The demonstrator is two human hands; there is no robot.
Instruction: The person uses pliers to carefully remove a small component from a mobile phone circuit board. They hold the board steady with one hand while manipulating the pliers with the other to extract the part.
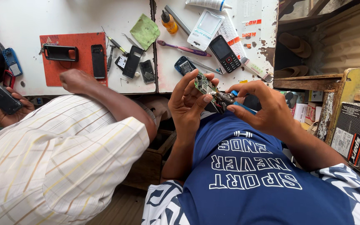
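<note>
white table (30, 21), red mat (63, 68), black phone (226, 54)

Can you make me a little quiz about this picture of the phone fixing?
1. True or false: the left hand holds a green circuit board.
2. What does the right hand grip? A) a purple toothbrush B) a dark phone body C) an orange bottle
3. What colour is the mat on the white table beside the co-worker's hand?

Key: 1 true; 2 B; 3 red-orange.
</note>
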